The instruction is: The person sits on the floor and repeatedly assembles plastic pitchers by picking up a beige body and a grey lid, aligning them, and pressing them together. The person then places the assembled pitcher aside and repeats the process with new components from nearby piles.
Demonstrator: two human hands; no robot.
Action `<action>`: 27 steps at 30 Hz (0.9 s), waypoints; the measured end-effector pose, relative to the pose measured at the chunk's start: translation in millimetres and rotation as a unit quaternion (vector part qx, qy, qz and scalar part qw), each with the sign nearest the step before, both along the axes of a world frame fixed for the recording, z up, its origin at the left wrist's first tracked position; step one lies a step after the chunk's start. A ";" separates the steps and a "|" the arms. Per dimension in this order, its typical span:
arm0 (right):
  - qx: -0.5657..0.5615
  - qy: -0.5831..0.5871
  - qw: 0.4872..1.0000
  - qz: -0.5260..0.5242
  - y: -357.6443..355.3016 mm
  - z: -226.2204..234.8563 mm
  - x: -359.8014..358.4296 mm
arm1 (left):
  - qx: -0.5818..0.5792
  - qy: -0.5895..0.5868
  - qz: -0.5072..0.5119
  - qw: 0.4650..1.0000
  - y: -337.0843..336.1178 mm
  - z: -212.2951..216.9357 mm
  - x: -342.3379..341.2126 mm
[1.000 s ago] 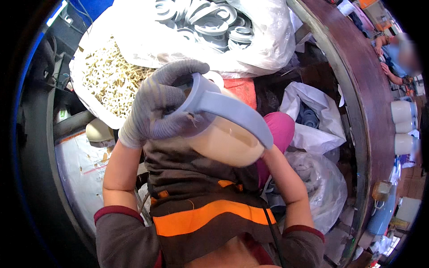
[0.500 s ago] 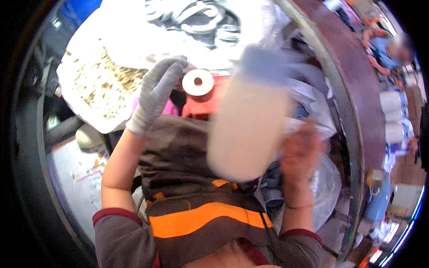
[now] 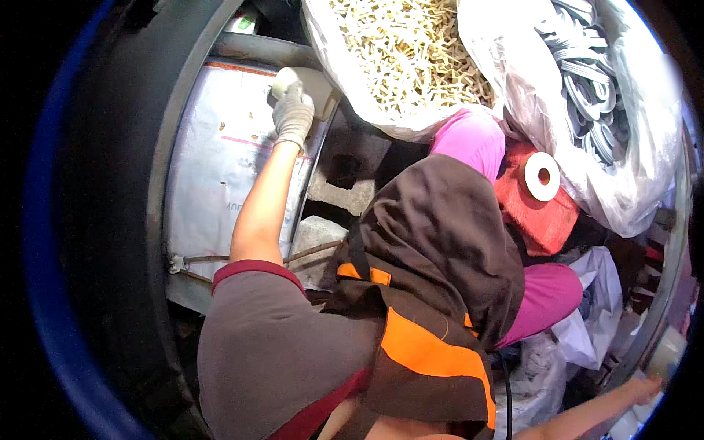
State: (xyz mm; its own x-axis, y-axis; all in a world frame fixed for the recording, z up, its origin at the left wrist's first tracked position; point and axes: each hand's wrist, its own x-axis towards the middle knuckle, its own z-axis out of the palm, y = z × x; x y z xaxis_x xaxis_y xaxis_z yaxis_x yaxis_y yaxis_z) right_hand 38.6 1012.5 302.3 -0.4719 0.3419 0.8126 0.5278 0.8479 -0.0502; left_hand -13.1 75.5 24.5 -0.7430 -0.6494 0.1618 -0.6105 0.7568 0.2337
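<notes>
My left hand (image 3: 293, 117), in a pale knitted glove, is closed over the near side of a cream-coloured, rounded cylinder (image 3: 317, 89). That cylinder lies at the far end of a sheet-covered panel (image 3: 213, 147). My bare right hand (image 3: 645, 389) is stretched out at the lower right rim of the view. Its fingers are against the lower end of a translucent bottle (image 3: 669, 350), which they seem to grip. The picture's edge partly hides both. A white ring-shaped roll (image 3: 543, 177) sits on a red block (image 3: 539, 216) beyond my knees.
An open white bag (image 3: 411, 59) of small yellowish pieces stands at the far side. Beside it, another bag (image 3: 528, 81) holds coiled grey strips (image 3: 590, 88). A concrete block (image 3: 345, 172) and a thin rod (image 3: 315, 251) lie next to the panel. Crumpled plastic (image 3: 587, 315) lies at right.
The view has swung left. My left hand has moved from near the white roll to the cream cylinder. My right hand and the bottle have gone from mid-view to the far right.
</notes>
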 end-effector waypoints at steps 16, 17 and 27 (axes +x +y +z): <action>-0.400 -0.045 0.792 0.460 -312.2 -101.7 -73.4 | -0.092 -0.093 -0.019 0.991 -132.6 30.4 26.1; -0.422 -0.037 0.767 0.481 -319.7 -113.5 -76.8 | -0.061 -0.079 -0.016 0.995 -119.1 51.8 26.9; -0.408 -0.116 0.756 0.498 -346.3 -143.4 -44.3 | 0.091 -0.210 0.069 0.971 -18.4 -43.7 -2.9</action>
State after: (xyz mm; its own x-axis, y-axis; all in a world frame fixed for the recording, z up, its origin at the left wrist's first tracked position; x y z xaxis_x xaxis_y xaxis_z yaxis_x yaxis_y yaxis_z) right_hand -5.7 666.2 158.9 -0.9233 0.0650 0.3784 -0.2777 0.5676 -0.7750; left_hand -16.0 57.1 -19.2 -0.6227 -0.7367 -0.2637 -0.7735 0.6304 0.0653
